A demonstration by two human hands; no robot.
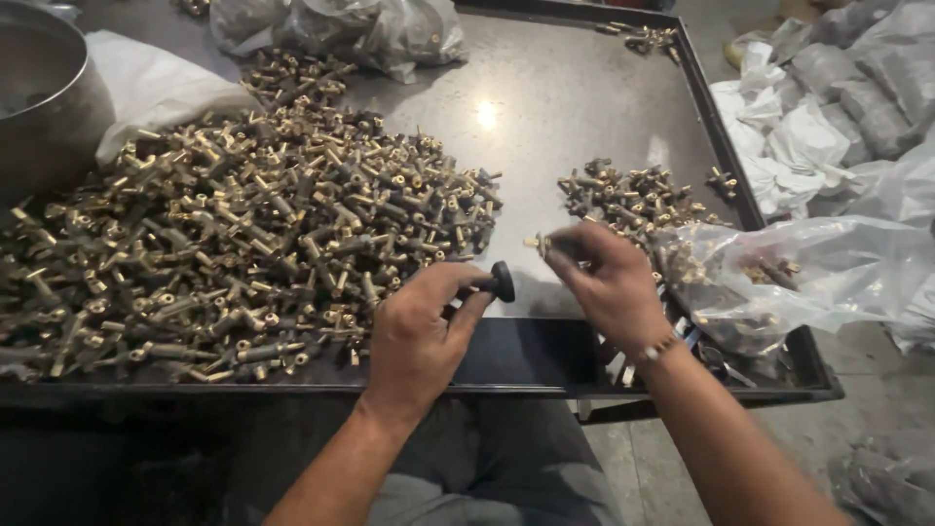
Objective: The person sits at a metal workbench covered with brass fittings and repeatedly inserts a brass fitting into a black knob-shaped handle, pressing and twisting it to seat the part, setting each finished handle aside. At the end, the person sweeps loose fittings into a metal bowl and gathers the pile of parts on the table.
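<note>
My left hand [421, 331] grips a small tool with a round black knob [503, 281] that points toward my right hand. My right hand [602, 281] pinches a small brass fitting [535, 243] by its end, just right of the knob. A big heap of brass fittings [234, 234] covers the left half of the dark metal tray [545, 127]. A smaller heap of brass fittings [628, 195] lies just beyond my right hand.
A clear plastic bag [799, 278] holding fittings hangs over the tray's right edge. At the far left stands a metal bowl [44, 97] beside a white bag [161, 88]. More plastic bags [341, 29] lie at the back, and grey and white bags [838, 107] on the floor to the right.
</note>
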